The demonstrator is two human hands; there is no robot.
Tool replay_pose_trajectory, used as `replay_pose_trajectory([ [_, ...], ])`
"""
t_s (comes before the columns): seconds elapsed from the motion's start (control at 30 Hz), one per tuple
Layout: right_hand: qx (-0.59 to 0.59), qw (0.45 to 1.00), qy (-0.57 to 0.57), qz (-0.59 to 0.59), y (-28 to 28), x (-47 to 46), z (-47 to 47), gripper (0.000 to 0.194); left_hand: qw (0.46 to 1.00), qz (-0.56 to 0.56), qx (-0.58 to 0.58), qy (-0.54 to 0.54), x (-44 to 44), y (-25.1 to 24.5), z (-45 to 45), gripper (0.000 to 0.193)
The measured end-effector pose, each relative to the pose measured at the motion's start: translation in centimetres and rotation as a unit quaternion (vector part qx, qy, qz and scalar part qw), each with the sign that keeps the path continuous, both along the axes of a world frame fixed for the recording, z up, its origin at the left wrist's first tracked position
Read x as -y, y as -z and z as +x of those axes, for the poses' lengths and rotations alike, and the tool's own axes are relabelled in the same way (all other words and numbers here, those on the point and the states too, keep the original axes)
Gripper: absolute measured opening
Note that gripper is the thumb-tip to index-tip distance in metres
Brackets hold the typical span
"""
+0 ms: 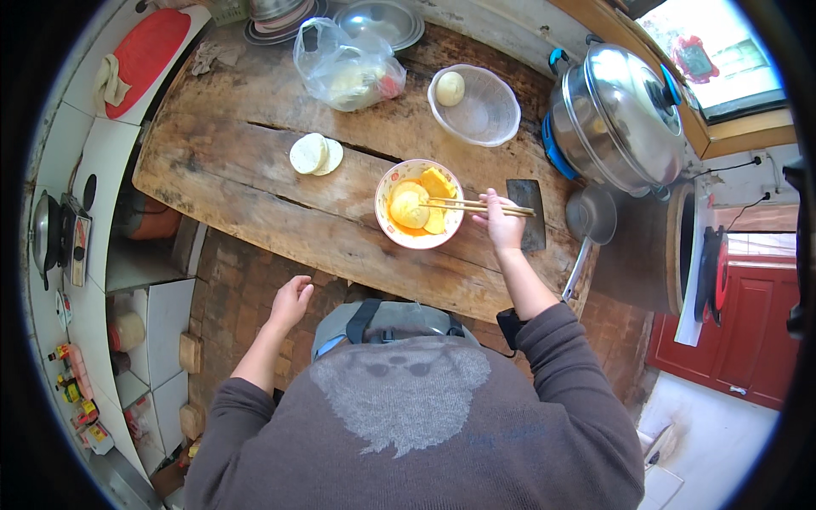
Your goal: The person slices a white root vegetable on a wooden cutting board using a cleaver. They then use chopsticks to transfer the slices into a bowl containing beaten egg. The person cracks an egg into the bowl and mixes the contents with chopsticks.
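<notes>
My right hand (pixel 502 223) grips a pair of wooden chopsticks (pixel 468 205) over the table. Their tips touch a round pale slice (pixel 408 209), likely steamed bun, in a patterned bowl (pixel 385 231) of yellow liquid that looks like beaten egg. Yellow-coated pieces (pixel 437 183) lie in the same bowl, against its far right and right side. To the bowl's left, two white round slices (pixel 308 153) overlap on the wood. My left hand (pixel 293 303) hangs off the table's near edge, fingers loosely curled, thumb a little apart, with nothing in it.
On the wooden table (pixel 255 172), a cleaver blade (pixel 528 213) lies beside my right hand. Farther back are a translucent bowl (pixel 488 118) with a round bun (pixel 450 88) and a filled plastic bag (pixel 350 76). A large steamer pot (pixel 605 121) and a saucepan (pixel 591 213) stand right.
</notes>
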State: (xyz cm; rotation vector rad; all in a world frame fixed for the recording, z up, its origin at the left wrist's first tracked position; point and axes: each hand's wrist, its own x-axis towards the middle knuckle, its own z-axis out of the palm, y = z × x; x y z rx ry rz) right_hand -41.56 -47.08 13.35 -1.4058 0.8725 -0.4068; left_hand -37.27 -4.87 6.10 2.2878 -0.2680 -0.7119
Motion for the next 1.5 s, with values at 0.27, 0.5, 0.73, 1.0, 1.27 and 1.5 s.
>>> replay_pose_trajectory([
  [0.27, 0.089, 0.962, -0.109, -0.234, -2.8, -2.3, -1.8, 0.015, 0.999, -0.028, 0.023, -0.002, 0.5, 0.3, 1.7, 0.028],
  [0.5, 0.108, 0.876, -0.199, -0.425, -3.1, -4.4, -2.5, 0.008, 0.991, -0.054, 0.12, -0.012, 3.6, 0.2, 8.5, 0.025],
  [0.73, 0.08, 0.896, -0.139, -0.413, -3.0, -5.5, -2.7, 0.008, 0.965, 0.003, 0.261, -0.021, 9.8, 1.0, 20.4, 0.046],
  [1.0, 0.038, 0.9, -0.183, -0.394, -3.4, -6.7, -4.5, 0.015, 0.968, 0.159, 0.192, 0.015, 13.9, 1.9, 24.3, 0.093],
  [1.27, 0.082, 0.897, -0.19, -0.391, -3.0, -7.1, -2.2, 0.01, 0.966, 0.098, 0.222, 0.091, 11.7, 3.1, 24.7, 0.091],
  [1.5, 0.132, 0.794, -0.254, -0.537, -3.0, -4.9, -0.8, 0.023, 0.958, 0.038, 0.283, 0.032, 12.8, 2.7, 25.4, 0.085],
])
